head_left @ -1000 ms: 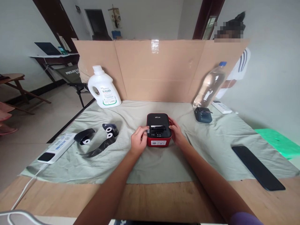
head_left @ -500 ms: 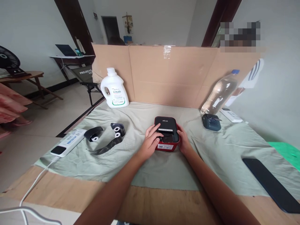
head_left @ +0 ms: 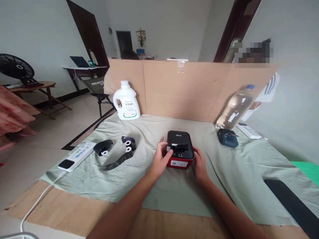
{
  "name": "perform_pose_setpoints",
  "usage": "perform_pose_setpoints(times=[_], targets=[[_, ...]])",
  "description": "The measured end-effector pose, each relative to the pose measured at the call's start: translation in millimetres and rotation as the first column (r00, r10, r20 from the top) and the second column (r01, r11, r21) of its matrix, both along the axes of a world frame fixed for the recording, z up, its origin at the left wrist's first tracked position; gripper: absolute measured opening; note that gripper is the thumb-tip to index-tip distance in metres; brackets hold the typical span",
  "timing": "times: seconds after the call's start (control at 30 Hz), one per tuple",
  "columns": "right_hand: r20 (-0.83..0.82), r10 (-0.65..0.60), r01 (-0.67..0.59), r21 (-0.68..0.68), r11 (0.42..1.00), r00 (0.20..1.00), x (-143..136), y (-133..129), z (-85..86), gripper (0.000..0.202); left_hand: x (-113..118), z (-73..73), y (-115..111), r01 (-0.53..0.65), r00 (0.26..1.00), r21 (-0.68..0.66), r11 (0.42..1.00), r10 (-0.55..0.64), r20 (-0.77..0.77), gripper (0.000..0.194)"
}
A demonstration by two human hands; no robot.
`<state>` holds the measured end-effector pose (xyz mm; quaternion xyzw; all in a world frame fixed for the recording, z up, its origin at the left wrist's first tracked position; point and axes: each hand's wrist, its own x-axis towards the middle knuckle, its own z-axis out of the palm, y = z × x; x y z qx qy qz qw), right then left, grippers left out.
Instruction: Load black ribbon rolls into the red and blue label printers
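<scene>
A small box-shaped device (head_left: 183, 136), black on top with a red body and a white label at its front, sits on the green-grey cloth. It looks like a label printer. Across its top lies a dark strip or flap (head_left: 181, 146); which one, I cannot tell. My left hand (head_left: 160, 157) is at the box's left edge, thumb on the top rim and fingers bent beside it. My right hand (head_left: 200, 166) wraps the right side, its fingers partly hidden. To the left lie black strips (head_left: 117, 160) with small white-cored rolls (head_left: 128, 149).
A white power bank-like block (head_left: 77, 156) with a cable lies left. At the back stand a white detergent bottle (head_left: 127, 103), a cardboard panel (head_left: 179, 89) and a clear bottle (head_left: 234, 108). A dark blue device (head_left: 227, 138) and a black phone-like slab (head_left: 291, 202) are right.
My left hand has drawn back from the box's top to its left edge. The dark piece now sits farther back, and small markings show in front of it. The view has shifted slightly.
</scene>
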<state>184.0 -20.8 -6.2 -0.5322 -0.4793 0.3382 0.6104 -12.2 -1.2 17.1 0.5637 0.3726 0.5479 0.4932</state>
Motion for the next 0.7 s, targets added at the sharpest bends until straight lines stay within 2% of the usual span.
perform_pose_setpoints(times=[0.07, 0.17, 0.27, 0.4, 0.53, 0.63, 0.7], targets=[[0.085, 0.088, -0.09, 0.023, 0.996, 0.993, 1.3, -13.5, -3.5, 0.05, 4.2, -3.4, 2.7, 0.012, 0.998, -0.134, 0.991, -0.004, 0.055, 0.042], [0.338, 0.189, -0.206, 0.015, 0.978, 0.922, 3.1, -23.4, -10.1, 0.076, 3.6, -3.8, 5.9, 0.062, 0.998, -0.216, 0.974, -0.063, 0.002, 0.052], [0.521, 0.148, -0.186, 0.021, 0.982, 0.841, 0.6, -23.2, -12.7, 0.09, -5.2, 3.3, 6.6, 0.095, 0.989, -0.207, 0.974, -0.117, -0.096, 0.056], [0.613, 0.078, -0.172, 0.095, 0.981, 0.786, -13.3, -13.5, -2.5, 0.084, -26.1, 25.1, 9.7, 0.096, 0.966, -0.161, 0.982, -0.13, -0.222, 0.051], [0.622, 0.078, -0.214, 0.146, 0.966, 0.779, -46.8, 15.9, 27.9, 0.083, -61.8, 55.7, 28.0, 0.044, 0.97, -0.143, 0.989, -0.077, -0.229, 0.044], [0.606, 0.154, -0.323, 0.179, 0.93, 0.78, -85.4, 55.8, 53.9, 0.083, -99.3, 75.8, 56.4, -0.02, 0.981, -0.216, 0.976, -0.023, -0.192, 0.04], [0.594, 0.215, -0.387, 0.177, 0.905, 0.775, -115.4, 88.3, 65.8, 0.08, -127.0, 84.6, 81.4, -0.106, 0.978, -0.259, 0.96, 0.054, -0.2, 0.036]])
